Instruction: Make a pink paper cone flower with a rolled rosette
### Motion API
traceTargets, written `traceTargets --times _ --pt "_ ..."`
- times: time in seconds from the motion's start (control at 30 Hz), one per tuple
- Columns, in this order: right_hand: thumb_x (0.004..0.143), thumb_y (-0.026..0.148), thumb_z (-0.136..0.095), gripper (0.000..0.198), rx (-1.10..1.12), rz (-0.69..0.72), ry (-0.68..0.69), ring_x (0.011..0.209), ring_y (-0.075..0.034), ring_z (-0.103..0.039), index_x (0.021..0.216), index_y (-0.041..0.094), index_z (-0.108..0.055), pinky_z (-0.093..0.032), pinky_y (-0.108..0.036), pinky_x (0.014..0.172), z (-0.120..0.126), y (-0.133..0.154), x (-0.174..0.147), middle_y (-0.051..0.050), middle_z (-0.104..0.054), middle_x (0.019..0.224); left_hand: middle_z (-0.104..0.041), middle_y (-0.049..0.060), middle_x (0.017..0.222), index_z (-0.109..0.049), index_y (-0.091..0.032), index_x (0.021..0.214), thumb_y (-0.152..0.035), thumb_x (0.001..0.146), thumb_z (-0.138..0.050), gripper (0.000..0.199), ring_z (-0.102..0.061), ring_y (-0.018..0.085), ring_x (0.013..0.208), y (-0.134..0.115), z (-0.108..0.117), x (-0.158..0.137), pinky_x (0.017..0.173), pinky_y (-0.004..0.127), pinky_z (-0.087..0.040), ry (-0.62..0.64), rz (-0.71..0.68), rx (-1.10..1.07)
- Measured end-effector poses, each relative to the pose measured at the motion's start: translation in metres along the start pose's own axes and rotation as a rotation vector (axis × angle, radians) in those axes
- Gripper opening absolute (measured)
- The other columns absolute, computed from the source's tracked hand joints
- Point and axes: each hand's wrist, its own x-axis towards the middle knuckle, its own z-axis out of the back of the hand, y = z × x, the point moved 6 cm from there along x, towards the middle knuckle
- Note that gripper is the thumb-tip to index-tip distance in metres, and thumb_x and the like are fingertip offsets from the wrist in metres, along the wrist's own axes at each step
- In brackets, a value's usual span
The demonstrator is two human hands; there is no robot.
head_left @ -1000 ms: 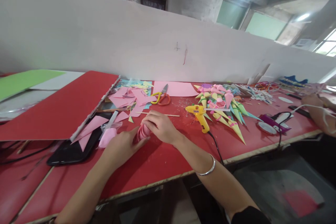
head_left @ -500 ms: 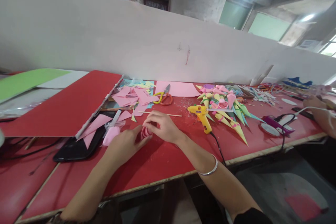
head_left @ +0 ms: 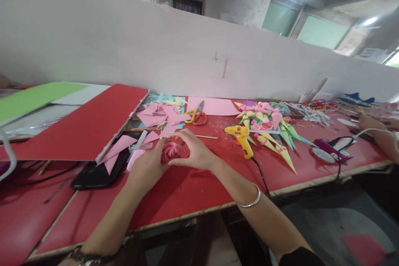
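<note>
We find the right hand (head_left: 201,152) arched, its thumb and fingers spread apart around a pink pleated piece (head_left: 170,152), perhaps so the folds aren't crushed. The left hand (head_left: 146,170) borders the piece's far-from-gun side, likely steadying it; its fingers are mostly hidden, so we cannot tell whether they pinch. The piece sits left of the yellow glue gun (head_left: 242,139). Its curved folds seem to face upward, towards us; with its ends covered, we cannot settle its long axis. Left of the gun lies a thin stick (head_left: 207,136), and farther back, scissors (head_left: 200,107). Small cones (head_left: 277,119) are heaped to the gun's right, apparently kept clear of the hands.
</note>
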Motion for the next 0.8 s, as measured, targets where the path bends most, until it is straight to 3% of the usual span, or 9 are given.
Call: traceTargets --times 0.13,0.33,0.67,0.8 --pt "0.072 0.031 -0.067 0.050 -0.017 0.042 0.073 0.101 -0.017 -0.047 0.115 0.018 -0.044 -0.040 -0.032 0.090 -0.0065 -0.0001 -0.0002 -0.007 -0.049 0.107 -0.068 0.011 0.086 -0.032 -0.012 0.121 -0.022 0.074 -0.049 0.051 -0.065 0.029 0.079 0.0010 0.0003 0.0002 0.057 0.029 -0.043 -0.021 0.037 0.013" --pt "0.078 0.018 -0.058 0.023 -0.029 0.084 0.088 0.095 -0.015 -0.048 0.100 0.020 -0.053 -0.042 -0.028 0.088 -0.0097 0.0051 0.0005 -0.004 -0.046 0.098 -0.068 0.007 0.080 -0.034 -0.015 0.117 -0.023 0.075 -0.046 0.045 -0.066 0.026 0.074 0.0004 -0.0022 0.0013 0.054 0.027 -0.042 -0.042 -0.040 -0.073" --pt "0.071 0.033 -0.067 0.044 -0.039 0.096 -0.021 0.099 -0.017 -0.046 0.108 0.016 -0.047 -0.041 -0.030 0.088 -0.0052 0.0063 0.0002 -0.007 -0.048 0.102 -0.067 0.010 0.086 -0.040 -0.015 0.107 -0.023 0.073 -0.046 0.036 -0.064 0.030 0.080 0.0017 0.0012 -0.0005 0.056 0.030 -0.042 -0.038 0.020 0.034" --pt "0.073 0.034 -0.065 0.039 -0.046 0.085 -0.017 0.094 -0.017 -0.048 0.105 0.019 -0.047 -0.042 -0.030 0.084 -0.0072 0.0060 0.0006 -0.005 -0.051 0.099 -0.067 0.010 0.085 -0.040 -0.016 0.108 -0.024 0.074 -0.045 0.036 -0.064 0.030 0.079 -0.0001 0.0027 -0.0007 0.054 0.030 -0.041 -0.038 0.025 0.048"
